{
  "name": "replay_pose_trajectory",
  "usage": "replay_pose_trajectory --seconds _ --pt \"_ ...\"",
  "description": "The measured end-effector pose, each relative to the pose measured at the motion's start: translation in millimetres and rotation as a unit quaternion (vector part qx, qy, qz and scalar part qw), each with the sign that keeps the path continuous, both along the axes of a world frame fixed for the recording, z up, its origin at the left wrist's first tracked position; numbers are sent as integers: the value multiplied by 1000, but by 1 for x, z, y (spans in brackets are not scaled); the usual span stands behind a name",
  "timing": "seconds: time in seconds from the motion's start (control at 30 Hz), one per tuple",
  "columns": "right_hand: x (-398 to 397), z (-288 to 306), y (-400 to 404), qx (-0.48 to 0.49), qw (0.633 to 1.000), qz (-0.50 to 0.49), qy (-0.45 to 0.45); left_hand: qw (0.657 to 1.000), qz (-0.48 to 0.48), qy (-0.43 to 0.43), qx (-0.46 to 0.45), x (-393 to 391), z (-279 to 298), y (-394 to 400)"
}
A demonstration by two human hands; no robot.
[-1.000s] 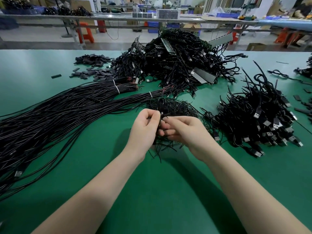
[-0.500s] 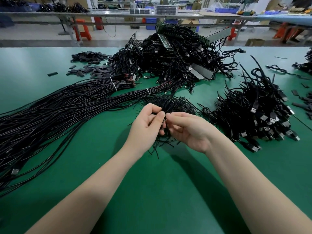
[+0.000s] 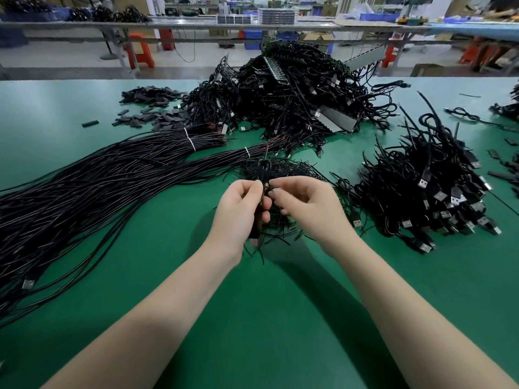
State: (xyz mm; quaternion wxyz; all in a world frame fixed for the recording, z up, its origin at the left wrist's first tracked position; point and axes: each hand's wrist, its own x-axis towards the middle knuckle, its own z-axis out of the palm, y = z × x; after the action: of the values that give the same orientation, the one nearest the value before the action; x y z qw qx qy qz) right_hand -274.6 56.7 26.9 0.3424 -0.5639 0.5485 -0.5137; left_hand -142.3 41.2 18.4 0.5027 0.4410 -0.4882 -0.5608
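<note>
Fingers (image 3: 286, 181) curled and pinching, your right hand (image 3: 311, 209) nips a thin black tie (image 3: 270, 188) against the waist of a small coiled cable (image 3: 263, 167). Your left hand (image 3: 238, 211) grips the coil itself, thumb and forefinger pressed to it. The cable stands upright between the two hands, just above the green table (image 3: 252, 318). Its loop pokes out over your knuckles and its plug end (image 3: 254, 234) hangs below the left palm.

Under it lies a scatter of loose ties (image 3: 297, 168). To your left, long straight cables (image 3: 98, 186), bound near their far ends with white bands (image 3: 191, 141), sweep across the mat to the table's edge. To your right sits a heap of coiled cables (image 3: 429, 192), silver plugs showing. A larger tangled pile (image 3: 295, 94) rises at the far side, with flat black sleeves (image 3: 148, 94) strewn beside it.

Beyond the table, the workshop blurs: a long workbench (image 3: 196, 23) loaded with stock, orange stools (image 3: 140, 49) and blue bins (image 3: 252, 37) beneath it.
</note>
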Motion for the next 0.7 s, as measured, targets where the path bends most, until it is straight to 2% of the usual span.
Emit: replay_pose_trajectory --seconds 0.03,0.07,0.27,0.37,0.4,0.43,0.47,0.5,0.53,0.57,0.7 --pt "-1 2 0 66 993 21 -97 999 11 -18 -32 1 -2 0" --pt "-2 3 0 110 981 33 -156 997 14 -38 -60 2 -3 0" --pt "-9 8 1 247 935 89 -237 986 -13 -83 -142 1 -8 1" --pt "-10 7 -1 208 940 84 -255 982 -21 -99 -157 3 -8 -1" --pt "-8 7 0 160 963 69 -207 983 -18 -104 -150 2 -7 0" --pt "-6 5 0 84 991 39 -97 986 -13 -104 -127 1 -8 0" --pt "-5 1 0 -16 998 -4 62 992 -11 -93 -84 0 -8 0" --pt "-4 -3 -1 -116 968 -37 217 997 -17 -65 -25 -1 -7 0" --pt "-2 -6 0 -192 928 -48 314 998 -31 -33 32 -1 -6 0" --pt "-1 -9 0 -222 907 -43 355 997 -46 -14 66 0 -6 0" --pt "-5 -12 0 -173 936 -31 305 994 -38 -100 17 5 -10 -3"
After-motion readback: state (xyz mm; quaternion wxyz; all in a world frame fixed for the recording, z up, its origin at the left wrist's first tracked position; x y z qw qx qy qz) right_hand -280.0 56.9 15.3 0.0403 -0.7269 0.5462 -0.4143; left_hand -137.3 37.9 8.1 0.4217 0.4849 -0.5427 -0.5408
